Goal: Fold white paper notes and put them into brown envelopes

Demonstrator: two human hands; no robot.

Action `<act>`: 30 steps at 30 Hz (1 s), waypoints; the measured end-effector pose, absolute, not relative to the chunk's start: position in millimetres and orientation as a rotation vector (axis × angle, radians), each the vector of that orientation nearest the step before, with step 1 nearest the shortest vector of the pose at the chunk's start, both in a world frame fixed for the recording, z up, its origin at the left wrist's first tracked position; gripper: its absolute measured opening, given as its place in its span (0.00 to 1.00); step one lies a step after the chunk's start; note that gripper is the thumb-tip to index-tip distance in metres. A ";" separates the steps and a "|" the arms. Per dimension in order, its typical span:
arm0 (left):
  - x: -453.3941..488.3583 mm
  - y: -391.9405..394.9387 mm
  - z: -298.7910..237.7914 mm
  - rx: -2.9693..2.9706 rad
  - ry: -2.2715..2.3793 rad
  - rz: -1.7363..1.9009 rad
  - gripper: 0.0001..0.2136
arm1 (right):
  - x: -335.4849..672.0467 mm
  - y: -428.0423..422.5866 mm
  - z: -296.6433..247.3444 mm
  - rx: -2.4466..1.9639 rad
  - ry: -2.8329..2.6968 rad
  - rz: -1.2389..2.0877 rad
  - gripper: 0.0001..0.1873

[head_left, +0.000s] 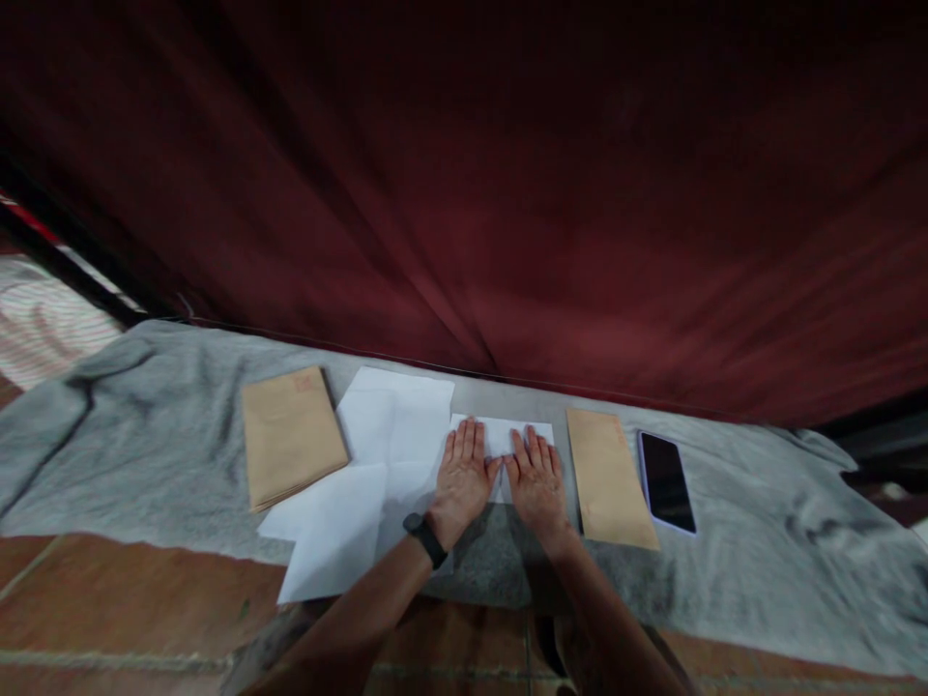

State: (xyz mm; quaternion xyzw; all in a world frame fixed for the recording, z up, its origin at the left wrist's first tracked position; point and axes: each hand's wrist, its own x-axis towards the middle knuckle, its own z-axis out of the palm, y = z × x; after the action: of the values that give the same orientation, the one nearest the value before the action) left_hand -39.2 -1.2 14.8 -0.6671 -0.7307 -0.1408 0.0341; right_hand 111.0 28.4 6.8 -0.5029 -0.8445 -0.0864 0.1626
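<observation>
My left hand [464, 476] and my right hand [535, 480] lie flat side by side on a folded sheet of white paper [499, 433], thumbs almost touching. Both have their fingers stretched out, and they cover much of the sheet. Left of them, several loose white sheets [395, 416] overlap, marked by creases. A stack of brown envelopes [294, 440] lies farther left. Close to my right hand is a single brown envelope [607, 478], with faint reddish print along its edge.
A phone [667, 481] with a dark screen and pale purple edge lies right of the single envelope. Everything rests on a grey blanket [761, 541]. Dark red cloth [464, 193] hangs behind it. Brown floor tiles [137, 599] show in front.
</observation>
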 end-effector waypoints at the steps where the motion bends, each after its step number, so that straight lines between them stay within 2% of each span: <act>1: -40.1 -3.6 14.9 -2.059 -2.241 -0.428 0.30 | 111.8 28.5 6.7 -1.426 -2.417 -0.248 0.25; 10: -37.1 -33.7 23.7 -2.339 -1.923 -0.398 0.25 | 115.4 28.1 5.9 -1.415 -2.424 -0.264 0.26; 19: -32.2 -72.0 18.7 -2.513 -1.833 -0.440 0.38 | 115.4 29.6 5.6 -1.484 -2.457 -0.263 0.28; 30: -37.2 -80.9 32.9 -2.553 -1.889 -0.358 0.38 | 149.9 45.0 -8.2 -1.501 -2.438 -0.149 0.30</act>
State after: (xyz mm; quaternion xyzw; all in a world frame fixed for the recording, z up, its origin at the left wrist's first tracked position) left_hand -37.2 -80.9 32.9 -0.7986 -0.5908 -0.1119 -0.0270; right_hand 149.9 45.0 -8.2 -0.5187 -0.8424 -0.0515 0.1368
